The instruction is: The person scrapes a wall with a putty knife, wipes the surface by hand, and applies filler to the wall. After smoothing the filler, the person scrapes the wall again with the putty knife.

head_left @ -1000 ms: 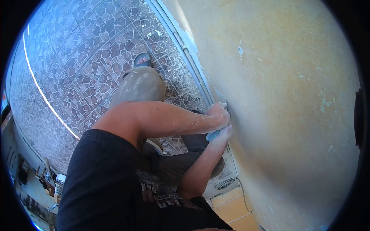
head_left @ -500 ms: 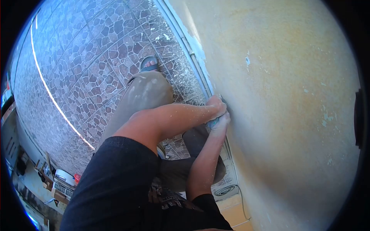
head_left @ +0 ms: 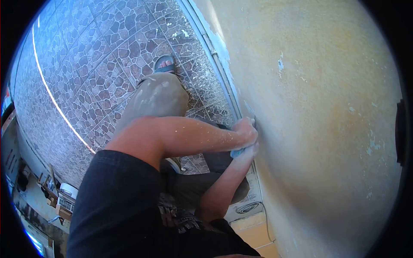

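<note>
My left hand (head_left: pixel 244 131) is closed and presses near the base of the yellowish wall (head_left: pixel 327 124). Right below it, touching it, my right hand (head_left: pixel 248 152) is closed too, coated in white dust. A bluish end (head_left: pixel 236 153) of a hand tool pokes out beneath the two hands; the rest is hidden by the fingers, so its kind cannot be made out. Around the hands the wall surface is worn, with small pale-blue chipped spots (head_left: pixel 281 65). Pale dust specks cover my forearms.
Pipes (head_left: pixel 215 53) run along the foot of the wall. White flakes lie on the stone-patterned floor (head_left: pixel 112 64). My bent knee (head_left: pixel 165 90) and sandalled foot (head_left: pixel 164 64) are at left. A coiled cable (head_left: pixel 248 208) lies near my other knee; boxes (head_left: pixel 64 206) stand behind.
Both hands have slid slightly down in the view along the wall, staying together. My left forearm and elbow have also lowered, and the view has shifted a little.
</note>
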The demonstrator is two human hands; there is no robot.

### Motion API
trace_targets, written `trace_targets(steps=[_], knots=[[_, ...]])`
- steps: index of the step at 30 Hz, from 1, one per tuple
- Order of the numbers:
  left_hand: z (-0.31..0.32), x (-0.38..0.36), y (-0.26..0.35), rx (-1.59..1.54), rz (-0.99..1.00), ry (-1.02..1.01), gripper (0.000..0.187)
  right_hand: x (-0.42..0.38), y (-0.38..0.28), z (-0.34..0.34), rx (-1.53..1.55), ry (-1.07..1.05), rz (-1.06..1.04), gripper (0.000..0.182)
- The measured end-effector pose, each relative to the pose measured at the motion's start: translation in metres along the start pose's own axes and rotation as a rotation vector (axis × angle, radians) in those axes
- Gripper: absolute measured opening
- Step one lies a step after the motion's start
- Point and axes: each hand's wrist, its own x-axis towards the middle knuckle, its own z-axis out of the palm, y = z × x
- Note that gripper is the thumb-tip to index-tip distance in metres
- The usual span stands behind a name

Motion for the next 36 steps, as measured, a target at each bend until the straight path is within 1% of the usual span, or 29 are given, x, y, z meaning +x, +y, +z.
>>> trace_targets(steps=[2, 3, 4, 6, 7, 8, 9, 10, 11, 13, 16, 17, 19, 20, 21, 22, 23, 24, 25, 26, 27, 28, 29, 30, 32, 34, 35, 36], knots=[[-0.002, -0.014, 0.001, 0.056, 0.109, 0.005, 0.040, 0.001, 0.002, 0.006, 0.109, -0.022, 0.068, 0.058], [0.001, -0.008, -0.002, 0.069, 0.118, 0.043, 0.038, -0.002, 0.006, -0.001, 0.172, -0.024, 0.099, 0.058], [-0.005, 0.000, -0.001, 0.076, 0.118, 0.037, 0.038, -0.007, 0.005, 0.001, 0.229, -0.031, 0.124, 0.058], [-0.018, 0.012, 0.006, 0.047, 0.022, 0.002, 0.036, -0.014, -0.005, 0.004, 0.322, -0.055, 0.165, 0.058], [-0.018, 0.005, 0.008, -0.008, 0.020, 0.045, 0.034, -0.011, -0.011, 0.006, 0.337, 0.065, 0.213, 0.057], [-0.018, -0.001, 0.011, -0.019, 0.019, 0.050, 0.034, -0.026, -0.013, 0.023, 0.326, 0.063, 0.217, 0.057], [-0.015, -0.006, 0.013, 0.011, 0.041, 0.063, 0.034, -0.057, -0.012, 0.054, 0.001, 0.122, 0.045, 0.054], [-0.012, -0.010, 0.014, 0.047, 0.063, 0.073, 0.033, -0.074, -0.011, 0.070, -0.319, 0.175, -0.128, 0.052], [-0.005, -0.014, 0.009, 0.046, 0.055, 0.077, 0.033, -0.073, -0.010, 0.067, -0.320, 0.175, -0.119, 0.052], [0.003, -0.011, -0.002, 0.031, 0.140, 0.046, 0.034, -0.056, -0.004, 0.054, -0.499, 0.159, -0.145, 0.050], [-0.006, 0.001, 0.004, 0.053, 0.067, 0.060, 0.035, -0.047, 0.000, 0.018, -0.770, 0.174, -0.203, 0.046], [-0.009, 0.013, 0.001, 0.073, 0.024, -0.001, 0.036, -0.042, -0.004, 0.005, -0.773, 0.185, -0.210, 0.046], [-0.017, -0.001, 0.014, 0.057, 0.063, 0.010, 0.035, -0.028, -0.013, -0.008, -0.199, 0.131, -0.128, 0.040], [-0.019, -0.007, 0.017, 0.047, 0.089, 0.029, 0.035, -0.036, -0.017, -0.009, -0.211, 0.136, -0.126, 0.040], [-0.014, -0.008, 0.014, 0.041, 0.090, 0.037, 0.035, -0.043, -0.019, -0.003, -0.583, 0.149, -0.189, 0.041], [-0.007, -0.011, 0.007, 0.065, 0.168, 0.080, 0.034, -0.045, -0.018, 0.003, -0.952, 0.155, -0.246, 0.042], [0.001, -0.008, -0.003, 0.096, 0.242, 0.120, 0.034, -0.046, -0.012, 0.023, -0.950, 0.147, -0.236, 0.042], [0.012, 0.008, -0.018, 0.105, 0.235, 0.119, 0.034, -0.049, -0.003, 0.050, -1.072, 0.191, -0.217, 0.045], [0.027, 0.030, -0.034, 0.011, 0.147, 0.096, 0.030, -0.056, 0.000, 0.073, -1.196, 0.242, -0.204, 0.047], [0.034, 0.046, -0.036, -0.087, 0.069, 0.075, 0.027, -0.060, -0.004, 0.091, -1.195, 0.248, -0.216, 0.047], [0.017, 0.046, -0.017, -0.093, 0.083, 0.079, 0.027, -0.059, -0.008, 0.108, -0.637, 0.217, -0.145, 0.046], [-0.010, 0.031, 0.006, 0.012, 0.048, 0.032, 0.031, -0.058, -0.009, 0.116, -0.085, 0.178, -0.052, 0.045], [-0.024, 0.019, 0.016, 0.119, 0.001, -0.026, 0.035, -0.056, -0.008, 0.100, -0.094, 0.188, -0.042, 0.045], [-0.015, 0.010, 0.011, 0.111, -0.011, -0.033, 0.035, -0.053, -0.007, 0.084, -0.100, 0.180, -0.034, 0.045], [-0.002, 0.001, 0.002, 0.163, 0.236, 0.157, 0.033, -0.037, -0.005, 0.060, -0.096, 0.126, -0.025, 0.046], [-0.009, 0.014, -0.006, 0.172, 0.245, 0.122, 0.034, -0.032, 0.004, 0.032, -0.073, 0.078, -0.013, 0.048], [-0.019, 0.026, -0.002, 0.153, 0.119, 0.017, 0.036, -0.031, 0.009, 0.020, -0.057, 0.061, -0.019, 0.048], [-0.022, 0.032, 0.002, 0.127, -0.004, -0.095, 0.038, -0.002, 0.009, 0.023, -0.049, 0.048, -0.032, 0.049]])
